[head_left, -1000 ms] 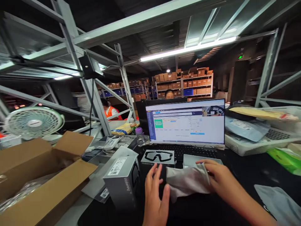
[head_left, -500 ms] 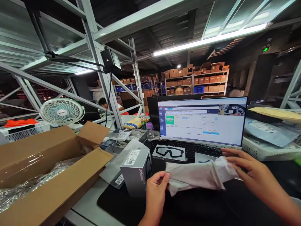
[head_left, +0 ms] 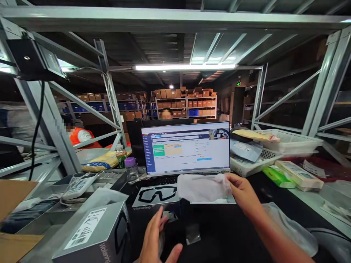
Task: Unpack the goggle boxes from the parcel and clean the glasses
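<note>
My right hand (head_left: 241, 190) pinches the right end of a soft white pouch (head_left: 204, 187), held level below the monitor, over a flat pale item (head_left: 214, 200). My left hand (head_left: 155, 237) is over the black desk mat (head_left: 219, 233), fingers and thumb apart, with nothing gripped. Just past its fingertips is a small dark, shiny item (head_left: 171, 216) that I cannot make out. A small clear plastic packet (head_left: 193, 233) lies on the mat to its right. Left of this hand stands a grey Wakening box (head_left: 93, 226); beyond it lies a card with a goggle picture (head_left: 156, 195).
A monitor (head_left: 186, 149) stands behind the mat. A purple-capped bottle (head_left: 131, 170) and an open cardboard box (head_left: 19, 201) are on the left. White baskets (head_left: 290, 142), a green pack (head_left: 278, 175) and a clear plastic bag (head_left: 290, 230) are on the right. Other people sit beyond.
My left hand has let go of the pouch and moved down, its fingers opening. The right hand keeps the pouch, now farther left in view. The view has turned right.
</note>
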The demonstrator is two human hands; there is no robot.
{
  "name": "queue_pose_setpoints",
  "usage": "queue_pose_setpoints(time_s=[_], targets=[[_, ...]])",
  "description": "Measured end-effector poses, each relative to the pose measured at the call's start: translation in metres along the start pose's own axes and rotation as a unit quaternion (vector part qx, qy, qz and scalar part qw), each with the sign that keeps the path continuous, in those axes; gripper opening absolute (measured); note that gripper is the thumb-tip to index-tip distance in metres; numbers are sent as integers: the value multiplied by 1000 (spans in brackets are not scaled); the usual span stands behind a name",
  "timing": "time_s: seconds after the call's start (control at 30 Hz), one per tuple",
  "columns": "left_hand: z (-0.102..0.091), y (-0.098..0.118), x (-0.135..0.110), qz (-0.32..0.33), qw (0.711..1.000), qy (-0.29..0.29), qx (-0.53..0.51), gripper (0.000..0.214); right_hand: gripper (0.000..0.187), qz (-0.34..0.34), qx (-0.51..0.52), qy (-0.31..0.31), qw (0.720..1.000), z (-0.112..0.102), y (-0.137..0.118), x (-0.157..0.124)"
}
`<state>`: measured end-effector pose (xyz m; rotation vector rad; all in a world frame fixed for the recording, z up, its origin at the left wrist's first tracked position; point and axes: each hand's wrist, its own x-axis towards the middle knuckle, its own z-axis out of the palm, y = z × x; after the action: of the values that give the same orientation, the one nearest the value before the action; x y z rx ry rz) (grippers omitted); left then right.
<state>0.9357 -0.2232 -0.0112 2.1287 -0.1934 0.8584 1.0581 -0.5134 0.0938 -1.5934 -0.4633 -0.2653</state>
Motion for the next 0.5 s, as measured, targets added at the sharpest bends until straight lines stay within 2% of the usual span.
queue_pose_setpoints(time_s=[0.07,0.17,0.27,0.33,0.5], targets=[[0,15,18,-56,991,-5,-118,82,35,-6,1,-29,1000,14,0,-9],[-2,30,37,-123,971,-5,-206,70,31,-27,-15,-64,997,24,-1,-17],[-4,34,44,-172,959,44,-219,49,30,-48,-52,-79,994,24,-2,-17],[-5,35,47,-191,954,68,-220,42,29,-52,-63,-77,994,20,0,-13],[-11,36,55,-242,947,82,-195,57,26,-46,-71,-88,993,7,2,-3]])
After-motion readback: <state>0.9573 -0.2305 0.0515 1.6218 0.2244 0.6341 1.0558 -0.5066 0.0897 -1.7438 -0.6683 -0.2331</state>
